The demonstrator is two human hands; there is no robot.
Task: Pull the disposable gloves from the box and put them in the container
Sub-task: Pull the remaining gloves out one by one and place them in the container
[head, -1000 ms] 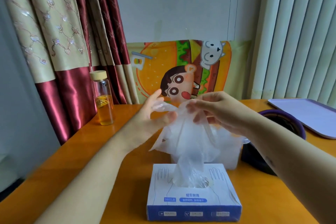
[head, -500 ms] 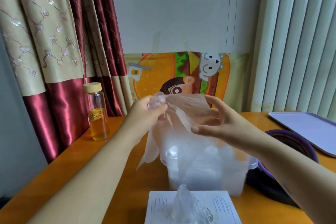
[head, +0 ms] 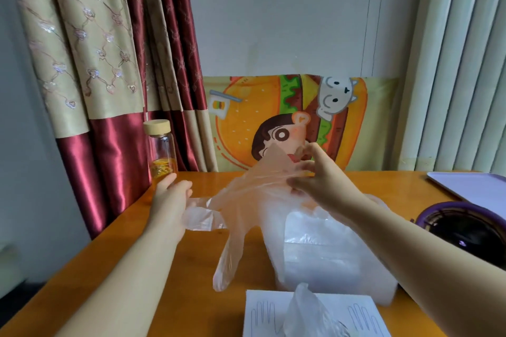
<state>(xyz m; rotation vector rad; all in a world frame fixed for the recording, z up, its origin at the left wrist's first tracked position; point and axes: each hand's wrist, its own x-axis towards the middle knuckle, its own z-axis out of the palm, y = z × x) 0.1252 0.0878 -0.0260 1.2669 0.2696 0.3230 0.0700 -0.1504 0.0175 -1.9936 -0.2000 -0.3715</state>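
Observation:
A clear disposable glove is stretched in the air between my hands, one finger hanging down toward the table. My right hand pinches its cuff above the container. My left hand holds the glove's other end, out to the left. The translucent plastic container stands behind the box with crumpled gloves inside. The white and blue glove box lies at the bottom edge, another glove poking up from its slot.
A glass bottle with a wooden lid and yellow contents stands at the table's left rear, just behind my left hand. A dark purple-rimmed bowl sits right of the container, a lilac tray behind it. Curtains hang at the left.
My left hand has moved left and down, spreading the glove wide. My right hand stays over the container, still pinching the cuff. The view has tilted up, so less of the box shows.

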